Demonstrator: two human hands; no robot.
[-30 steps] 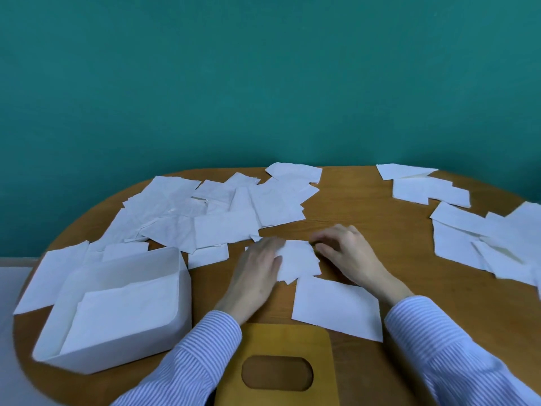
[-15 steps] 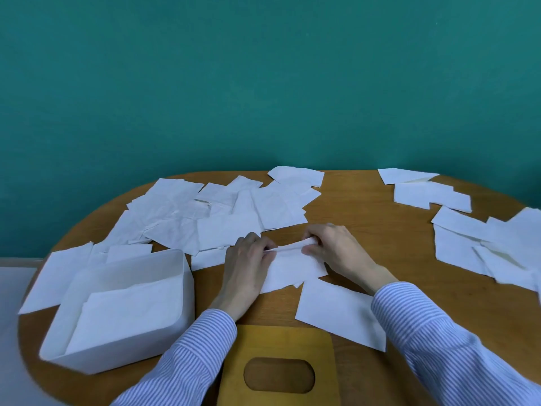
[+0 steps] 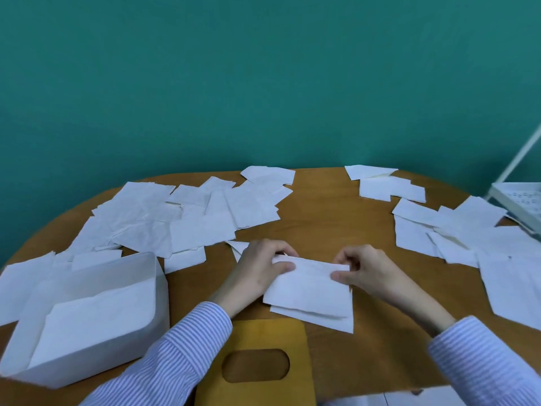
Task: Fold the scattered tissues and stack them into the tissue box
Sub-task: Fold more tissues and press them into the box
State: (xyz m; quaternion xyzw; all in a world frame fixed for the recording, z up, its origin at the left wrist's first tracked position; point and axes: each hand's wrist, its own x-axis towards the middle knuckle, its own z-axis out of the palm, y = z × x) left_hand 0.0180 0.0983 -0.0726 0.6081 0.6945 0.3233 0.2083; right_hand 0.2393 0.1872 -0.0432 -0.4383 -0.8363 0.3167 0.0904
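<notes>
A white tissue (image 3: 308,285) hangs folded over between my hands, just above the wooden table (image 3: 330,212). My left hand (image 3: 257,273) pinches its upper left corner and my right hand (image 3: 366,271) pinches its upper right corner. Under it lies another flat tissue (image 3: 330,320). The white tissue box (image 3: 85,320) stands open at the near left, with folded tissues inside. Several loose tissues (image 3: 187,218) are scattered across the far left of the table and more tissues (image 3: 456,230) lie at the right.
The box's wooden lid (image 3: 257,364) with an oval slot lies at the table's near edge between my sleeves. A white tray on a slanted pole (image 3: 518,200) sits at the far right. A teal wall stands behind the table.
Both hands have lifted the tissue's far edge and drawn it toward me, folding it over. My right hand has moved right to the tissue's corner.
</notes>
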